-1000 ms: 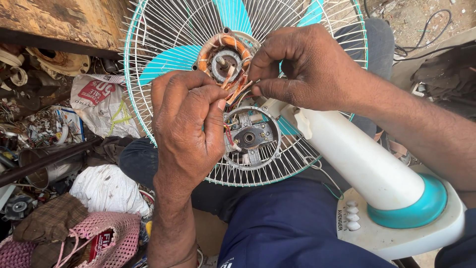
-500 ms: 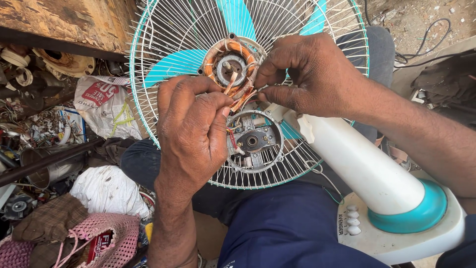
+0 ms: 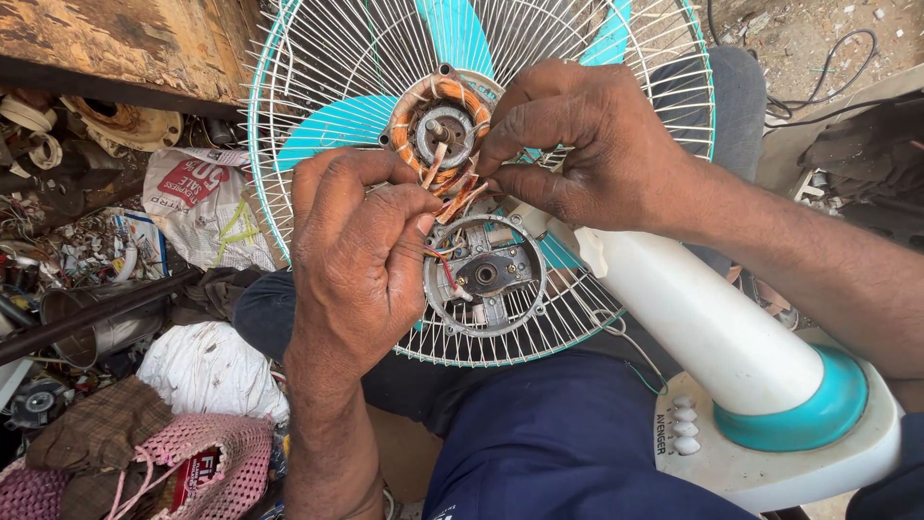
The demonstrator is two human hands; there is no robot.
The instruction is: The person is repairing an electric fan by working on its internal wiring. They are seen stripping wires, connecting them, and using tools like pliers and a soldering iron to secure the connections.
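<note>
Amid floor clutter, the fan's copper-wound stator (image 3: 438,125) sits just above both hands, left hand (image 3: 361,255) and right hand (image 3: 577,144) fingers pinching its wire leads (image 3: 460,197) between them

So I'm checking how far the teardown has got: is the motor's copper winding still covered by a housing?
No, the copper winding lies bare in front of the fan guard, with both hands pinching wires just below it.

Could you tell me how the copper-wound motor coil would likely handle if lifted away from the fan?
The motor coil probably feels heavy for its size, given its dense copper windings. Its thin wire leads, pinched by both hands, look floppy and likely fragile, so tugging may snap them.
</note>
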